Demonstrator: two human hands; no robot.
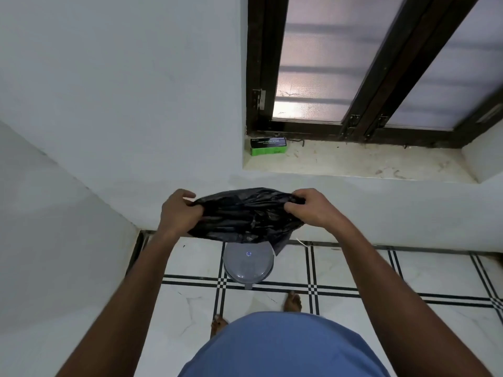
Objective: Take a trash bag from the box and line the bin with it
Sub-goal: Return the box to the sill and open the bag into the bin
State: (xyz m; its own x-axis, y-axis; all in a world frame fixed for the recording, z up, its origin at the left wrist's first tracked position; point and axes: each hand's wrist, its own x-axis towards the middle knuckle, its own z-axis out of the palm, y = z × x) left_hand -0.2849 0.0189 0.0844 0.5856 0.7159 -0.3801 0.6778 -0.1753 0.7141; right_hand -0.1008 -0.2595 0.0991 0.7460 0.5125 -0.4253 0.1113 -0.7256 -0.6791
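A black trash bag [246, 216] is stretched out in the air between both hands, above the bin. My left hand [178, 213] grips its left edge and my right hand [313, 209] grips its right edge. Below the bag on the floor stands a small round grey bin [248, 265]; the bag hides its far rim. The green and black box of bags [268, 146] lies at the left end of the window sill.
White walls close in at the left and behind the bin. The stone window sill [353, 161] runs under a dark-framed window [362, 85]. My bare feet [292, 302] stand on white floor tiles with black lines [272, 288] just in front of the bin.
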